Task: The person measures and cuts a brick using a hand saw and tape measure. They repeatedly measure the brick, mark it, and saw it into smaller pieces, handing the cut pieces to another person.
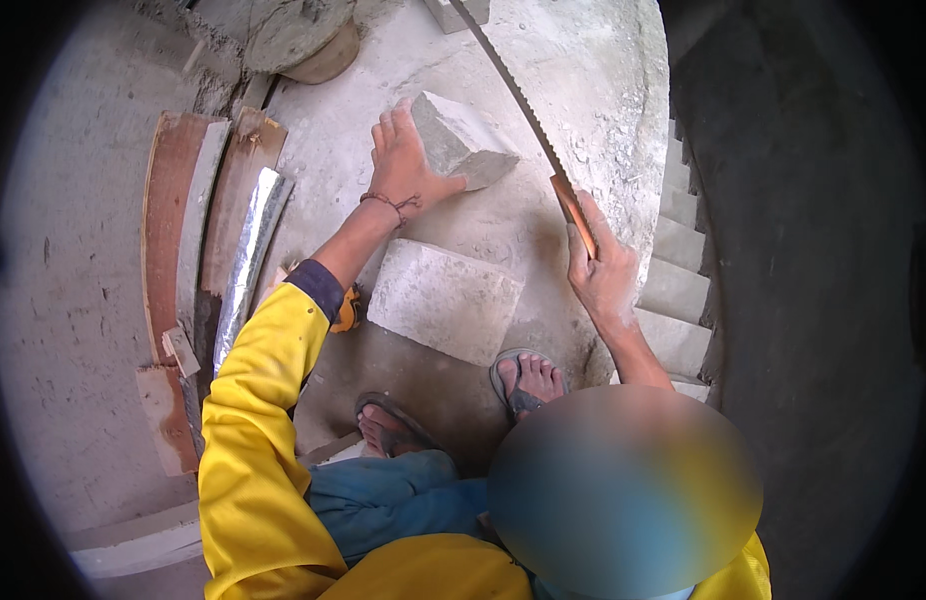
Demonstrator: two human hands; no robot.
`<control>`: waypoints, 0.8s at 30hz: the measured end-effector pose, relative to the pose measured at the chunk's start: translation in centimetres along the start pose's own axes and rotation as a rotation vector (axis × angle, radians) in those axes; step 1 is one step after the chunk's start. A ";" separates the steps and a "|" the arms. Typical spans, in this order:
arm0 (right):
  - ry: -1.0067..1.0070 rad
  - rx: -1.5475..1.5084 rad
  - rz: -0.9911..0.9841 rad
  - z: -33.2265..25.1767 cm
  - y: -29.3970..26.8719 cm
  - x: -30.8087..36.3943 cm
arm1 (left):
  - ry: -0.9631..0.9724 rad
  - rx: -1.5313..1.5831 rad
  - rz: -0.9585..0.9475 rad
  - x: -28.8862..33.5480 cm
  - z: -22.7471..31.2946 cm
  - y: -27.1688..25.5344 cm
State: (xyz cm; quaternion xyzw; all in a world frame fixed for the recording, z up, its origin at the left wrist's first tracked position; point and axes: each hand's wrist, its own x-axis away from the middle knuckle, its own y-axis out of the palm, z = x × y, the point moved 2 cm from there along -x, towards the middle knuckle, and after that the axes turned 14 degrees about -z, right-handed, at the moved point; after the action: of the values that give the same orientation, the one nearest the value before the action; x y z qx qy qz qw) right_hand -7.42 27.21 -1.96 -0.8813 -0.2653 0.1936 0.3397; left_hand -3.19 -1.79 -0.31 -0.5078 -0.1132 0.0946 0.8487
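On a dusty concrete landing, the left hand (408, 165) lies flat gripping a grey block (463, 140) while the right hand (603, 270) clasps a saw (528, 105) (apparently a handsaw); a larger block (443, 300) sits near the sandalled feet (528, 380).

1. No packages, labels, signs or screens can be seen anywhere in the head view.
2. No visible surface carries a printed panel, a sticker, a wrapper or a display of any kind.
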 end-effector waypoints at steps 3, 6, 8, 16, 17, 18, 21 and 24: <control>0.207 0.214 -0.298 1.1 0.9 0.2 | 0.000 0.010 -0.006 0.0 0.3 -0.1; 0.247 -0.009 -0.207 1.8 0.9 0.6 | 0.011 0.013 0.006 -0.3 0.2 0.1; 0.225 -0.076 -0.168 1.3 0.4 0.8 | 0.012 -0.019 0.036 -0.3 -0.5 0.4; 0.147 0.077 -0.244 0.7 -0.7 1.3 | -0.045 -0.018 -0.045 -0.7 0.6 -0.2; 0.211 0.069 -0.288 0.7 -0.8 1.3 | -0.045 -0.047 -0.041 -1.0 0.3 0.0; 0.280 0.066 -0.330 1.0 -1.2 1.3 | -0.013 -0.033 -0.082 -1.6 0.8 0.0; 0.164 -0.089 -0.140 3.5 -0.9 2.5 | 0.021 -0.036 -0.197 -3.6 2.0 -2.0; 0.210 -0.210 -0.075 2.1 -1.3 4.0 | -0.093 -0.143 -0.299 -5.1 1.8 -3.3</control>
State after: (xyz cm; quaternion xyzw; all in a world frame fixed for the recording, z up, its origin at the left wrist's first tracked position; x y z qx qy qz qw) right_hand -5.79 31.47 -3.20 -0.9169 -0.2798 0.0589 0.2786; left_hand -8.39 -3.20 2.90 -0.5393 -0.2329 -0.0177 0.8091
